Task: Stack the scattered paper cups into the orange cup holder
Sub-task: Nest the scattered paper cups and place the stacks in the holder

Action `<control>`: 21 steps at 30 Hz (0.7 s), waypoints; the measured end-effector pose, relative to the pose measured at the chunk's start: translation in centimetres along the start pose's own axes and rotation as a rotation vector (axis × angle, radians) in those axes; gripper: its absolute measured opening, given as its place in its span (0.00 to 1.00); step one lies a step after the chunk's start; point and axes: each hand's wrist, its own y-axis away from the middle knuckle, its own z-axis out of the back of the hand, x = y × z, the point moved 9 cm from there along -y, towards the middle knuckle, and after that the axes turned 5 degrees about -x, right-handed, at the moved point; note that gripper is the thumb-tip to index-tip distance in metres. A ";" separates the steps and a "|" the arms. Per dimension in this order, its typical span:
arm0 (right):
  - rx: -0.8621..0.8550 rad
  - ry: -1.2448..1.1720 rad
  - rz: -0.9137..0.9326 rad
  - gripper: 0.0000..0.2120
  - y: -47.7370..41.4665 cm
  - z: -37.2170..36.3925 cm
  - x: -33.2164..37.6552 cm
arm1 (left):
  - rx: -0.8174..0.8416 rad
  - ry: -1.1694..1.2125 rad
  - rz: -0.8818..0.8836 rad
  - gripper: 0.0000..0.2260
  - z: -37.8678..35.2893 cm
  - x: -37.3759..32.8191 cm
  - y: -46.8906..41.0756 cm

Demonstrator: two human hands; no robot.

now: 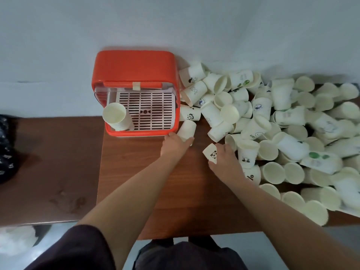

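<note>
**Two cups in hand, one stack begun in the orange holder**

One cup [116,118] stands mouth-up in the near left corner of the orange cup holder [136,69], on its pale slatted tray [152,110]. Set in a corner, it leaves the tray's other places free and gives later cups something to nest into.

Just beside the holder's near right corner, the left hand [174,146] is closed around a plain cup [186,130], thumb on one side and fingers on the other, the cup's base pointing toward the holder. That grip looks suited to carrying it the short way to the stack. The right hand [226,162] is clamped on a panda-printed cup [211,153] at the near edge of the pile [282,133]; probably it is being drawn clear so the two can be nested together.

Most cups lie tumbled across the right side of the brown table [136,182], many on their sides, against the pale wall [175,22].
</note>
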 end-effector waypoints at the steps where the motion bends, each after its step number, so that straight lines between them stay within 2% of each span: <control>1: 0.013 -0.008 -0.016 0.26 -0.2 -0.4 -0.2 | -0.007 0.031 0.037 0.40 -0.7 0.0 -0.2; 6: 0.094 0.063 -0.006 0.24 -0.5 -2.3 -0.3 | 0.018 0.111 0.145 0.36 -3.2 1.0 -0.8; 12: 0.126 0.058 0.022 0.31 -0.1 -2.3 -0.4 | -0.021 0.206 0.193 0.32 -2.3 1.5 0.3; 17: 0.092 -0.231 -0.054 0.34 -0.2 0.3 0.1 | -0.031 0.370 0.061 0.33 1.3 1.8 2.4; 21: 0.066 -0.356 -0.063 0.33 -0.6 3.1 2.3 | -0.093 0.421 -0.078 0.37 7.2 2.9 4.2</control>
